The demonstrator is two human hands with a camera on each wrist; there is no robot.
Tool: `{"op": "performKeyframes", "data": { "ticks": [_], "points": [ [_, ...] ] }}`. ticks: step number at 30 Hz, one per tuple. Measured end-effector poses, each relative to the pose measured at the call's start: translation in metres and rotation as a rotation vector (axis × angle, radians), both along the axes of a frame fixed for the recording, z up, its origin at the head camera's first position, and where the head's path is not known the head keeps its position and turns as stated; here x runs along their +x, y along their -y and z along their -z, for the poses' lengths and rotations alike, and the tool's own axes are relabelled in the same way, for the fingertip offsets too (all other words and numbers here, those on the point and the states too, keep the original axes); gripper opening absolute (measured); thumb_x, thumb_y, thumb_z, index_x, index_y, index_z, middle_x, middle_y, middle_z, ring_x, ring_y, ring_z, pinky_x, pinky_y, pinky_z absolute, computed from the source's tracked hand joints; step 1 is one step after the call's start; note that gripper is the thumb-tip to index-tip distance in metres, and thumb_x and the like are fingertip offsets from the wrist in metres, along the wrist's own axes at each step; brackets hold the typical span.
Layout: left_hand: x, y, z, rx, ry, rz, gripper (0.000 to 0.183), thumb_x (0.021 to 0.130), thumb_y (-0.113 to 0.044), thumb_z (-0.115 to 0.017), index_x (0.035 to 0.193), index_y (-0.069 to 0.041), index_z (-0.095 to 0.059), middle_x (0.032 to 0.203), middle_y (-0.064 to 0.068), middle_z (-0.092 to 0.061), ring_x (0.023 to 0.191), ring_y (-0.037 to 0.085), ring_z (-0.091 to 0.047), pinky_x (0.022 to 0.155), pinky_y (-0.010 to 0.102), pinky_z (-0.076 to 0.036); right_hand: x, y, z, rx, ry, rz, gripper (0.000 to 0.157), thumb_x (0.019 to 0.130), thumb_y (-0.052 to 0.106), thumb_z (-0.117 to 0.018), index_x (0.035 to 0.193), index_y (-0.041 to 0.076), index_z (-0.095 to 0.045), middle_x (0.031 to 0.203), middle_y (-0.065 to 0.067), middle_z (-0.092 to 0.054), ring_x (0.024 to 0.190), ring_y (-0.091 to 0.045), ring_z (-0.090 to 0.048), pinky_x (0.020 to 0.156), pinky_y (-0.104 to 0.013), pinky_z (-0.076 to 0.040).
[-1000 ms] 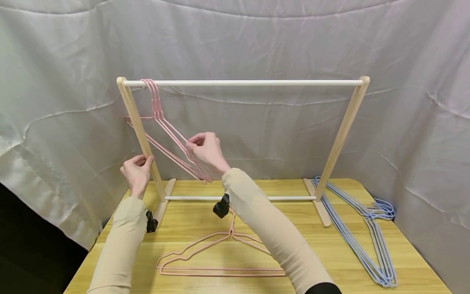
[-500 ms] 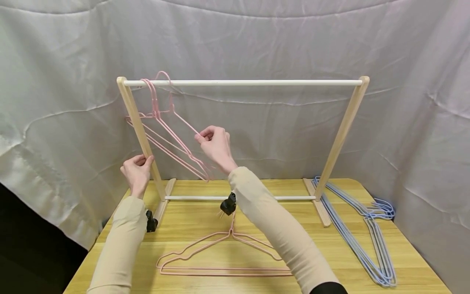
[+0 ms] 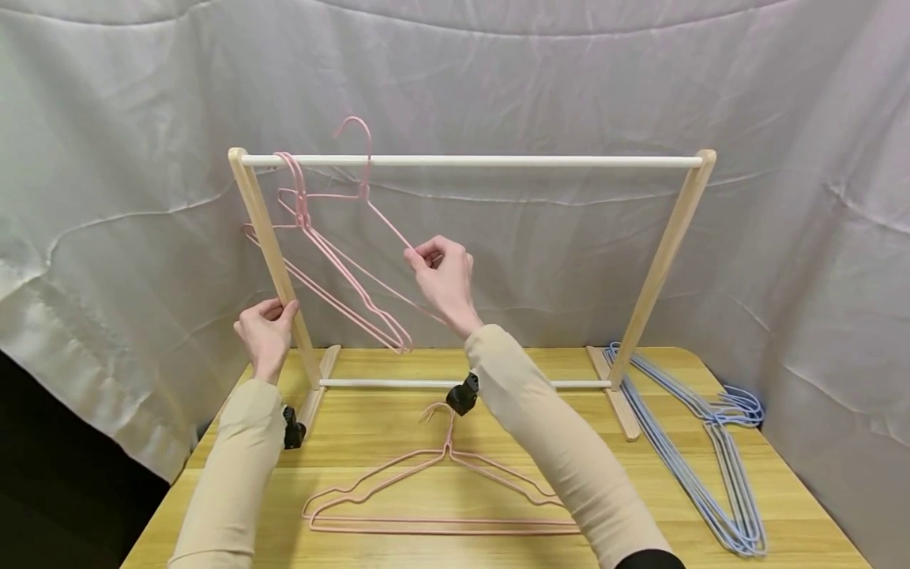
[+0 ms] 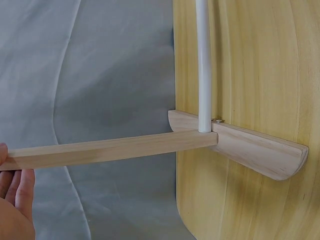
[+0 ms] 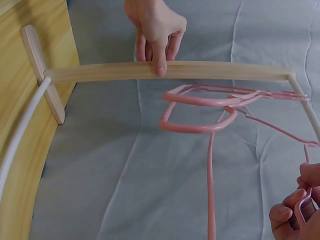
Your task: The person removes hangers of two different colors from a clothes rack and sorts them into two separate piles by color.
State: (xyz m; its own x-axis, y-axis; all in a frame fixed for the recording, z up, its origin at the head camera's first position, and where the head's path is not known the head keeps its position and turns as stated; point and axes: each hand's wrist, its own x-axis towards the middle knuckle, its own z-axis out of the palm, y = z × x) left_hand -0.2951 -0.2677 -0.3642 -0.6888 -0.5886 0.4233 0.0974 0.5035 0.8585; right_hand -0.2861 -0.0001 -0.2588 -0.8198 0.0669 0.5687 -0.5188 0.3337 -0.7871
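My right hand point(image 3: 444, 276) pinches the sloping shoulder of a pink wire hanger point(image 3: 389, 223). That hanger's hook stands above the white top rail point(image 3: 533, 161), its stem crossing the rail in the head view. To its left, a couple of pink hangers point(image 3: 336, 265) hang from the rail beside the left post. My left hand point(image 3: 265, 336) grips the wooden left post point(image 3: 257, 217) about midway up; in the left wrist view only part of the fingers point(image 4: 25, 192) shows. From the right wrist view, the hanging hangers' rounded ends point(image 5: 197, 127) lie between both hands.
Several pink hangers point(image 3: 441, 520) lie flat on the wooden table point(image 3: 370, 466) in front of the rack. A bundle of blue hangers point(image 3: 682, 458) rests by the right post point(image 3: 664, 265). A lower white bar point(image 3: 391, 383) joins the posts; grey curtain point(image 3: 483, 87) surrounds the table.
My right hand has moved right and slightly up, lifting one pink hanger's hook off the rail and away from the others hanging there. The left hand has stayed on the post.
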Motion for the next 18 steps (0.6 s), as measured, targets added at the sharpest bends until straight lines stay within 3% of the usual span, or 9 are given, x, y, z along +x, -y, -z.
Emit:
{"op": "performKeyframes", "data": {
  "ticks": [11,18],
  "points": [
    [0.001,-0.001,-0.001,0.014,0.001,-0.005,0.03,0.091,-0.021,-0.075,0.11,0.002,-0.076,0.107,0.021,-0.076,0.062,-0.021,-0.046,0.065,0.003,-0.038,0.005,-0.02,0.014,-0.043,-0.074,-0.006,0.013,0.088,0.012,-0.076,0.082,0.001,-0.072,0.063,-0.002,-0.057,0.056,-0.004,-0.046,0.056,-0.018,-0.036],
    [0.001,-0.001,-0.001,0.012,0.01,0.0,0.031,0.092,-0.023,-0.074,0.111,0.002,-0.076,0.108,0.021,-0.076,0.064,-0.021,-0.046,0.067,0.003,-0.038,0.011,-0.041,0.027,-0.052,-0.109,-0.023,0.012,0.088,0.01,-0.076,0.083,0.0,-0.073,0.064,-0.011,-0.061,0.055,-0.005,-0.046,0.053,-0.017,-0.035]
  ]
}}
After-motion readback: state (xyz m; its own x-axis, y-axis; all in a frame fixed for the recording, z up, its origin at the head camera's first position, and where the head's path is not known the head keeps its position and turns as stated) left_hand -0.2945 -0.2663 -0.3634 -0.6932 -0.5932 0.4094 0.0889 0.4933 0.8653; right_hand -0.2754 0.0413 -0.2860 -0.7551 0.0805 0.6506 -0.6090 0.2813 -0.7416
